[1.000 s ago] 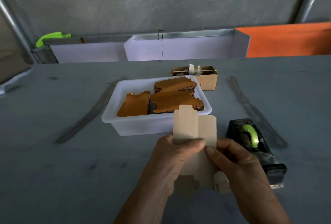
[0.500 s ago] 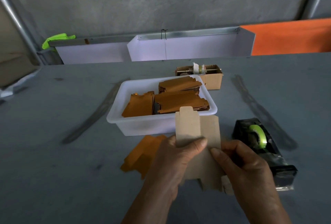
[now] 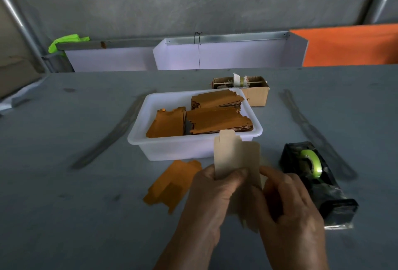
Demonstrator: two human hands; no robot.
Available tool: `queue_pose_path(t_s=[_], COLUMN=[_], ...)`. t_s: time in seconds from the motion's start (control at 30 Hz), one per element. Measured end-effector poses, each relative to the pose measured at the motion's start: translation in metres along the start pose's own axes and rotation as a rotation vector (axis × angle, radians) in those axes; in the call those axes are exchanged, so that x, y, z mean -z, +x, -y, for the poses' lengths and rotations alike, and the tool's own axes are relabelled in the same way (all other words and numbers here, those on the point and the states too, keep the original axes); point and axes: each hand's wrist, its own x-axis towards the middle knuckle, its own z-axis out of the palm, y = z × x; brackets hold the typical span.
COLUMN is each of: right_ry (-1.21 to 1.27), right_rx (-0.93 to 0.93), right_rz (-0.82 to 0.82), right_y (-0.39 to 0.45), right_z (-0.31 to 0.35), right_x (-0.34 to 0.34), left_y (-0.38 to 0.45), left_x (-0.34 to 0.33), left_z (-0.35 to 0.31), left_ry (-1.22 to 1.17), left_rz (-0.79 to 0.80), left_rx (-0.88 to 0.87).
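A flat, pale brown carton blank [image 3: 237, 157] stands upright in front of me, its tabbed top edge up. My left hand [image 3: 215, 196] grips its left side with the thumb across the front. My right hand [image 3: 288, 207] holds its right edge, fingers curled behind and thumb near the front. The blank's lower part is hidden between my hands. Another flat orange-brown blank [image 3: 172, 183] lies on the table to the left of my left hand.
A white plastic tray [image 3: 193, 146] with stacks of orange-brown blanks sits just beyond my hands. A black tape dispenser with green tape [image 3: 312, 174] lies to the right. A small cardboard box [image 3: 254, 93] stands behind the tray. White panels line the table's far edge.
The view has shifted, so an orange-brown blank lying on the table left of my hands has come into sight. My hands keep their hold on the pale blank, the right one slid slightly along its edge.
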Motion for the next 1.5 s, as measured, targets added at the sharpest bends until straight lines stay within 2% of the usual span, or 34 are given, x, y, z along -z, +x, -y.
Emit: queue_pose_path(t_s=[0.2,0.4,0.53,0.63,0.77,0.87,0.97,1.07,1.33,1.5], right_ry=[0.088,0.062,0.129,0.301,0.369,0.635,0.758,0.802,0.856,0.853], right_rx=[0.078,0.113,0.051,-0.113,-0.42,-0.638,-0.743,-0.779,-0.811,-0.819], right_rz=[0.174,0.191,0.217,0.245,0.128,0.244,0.297,0.276,0.311,0.3], right_y=[-0.005,-0.002,-0.001,0.001,0.011,0.022,0.028,0.029,0.026,0.025], right_z=[0.012,0.015,0.011,0.01,0.005,0.001,0.002,0.0,-0.003,-0.003], right_x=[0.0,0.003,0.005,0.01,0.022,0.024,0.023,0.025,0.026,0.029], left_y=[-0.007,-0.004,-0.004,-0.004,-0.006,-0.011,-0.012,-0.015,-0.021,-0.027], left_x=[-0.003,0.01,0.012,0.016,0.019,0.015,0.009,0.006,-0.003,-0.005], left_z=[-0.002,-0.002,-0.001,-0.001,-0.002,-0.004,-0.001,0.0,0.006,0.005], left_ry=[0.011,-0.07,0.025,0.075,0.141,0.209,0.246,0.179,0.131,0.105], left_rz=[0.165,0.35,0.384,0.361,0.434,0.494,0.523,0.513,0.274,0.209], left_rx=[-0.072,-0.005,-0.109,-0.153,-0.109,-0.073,-0.072,-0.065,-0.152,-0.199])
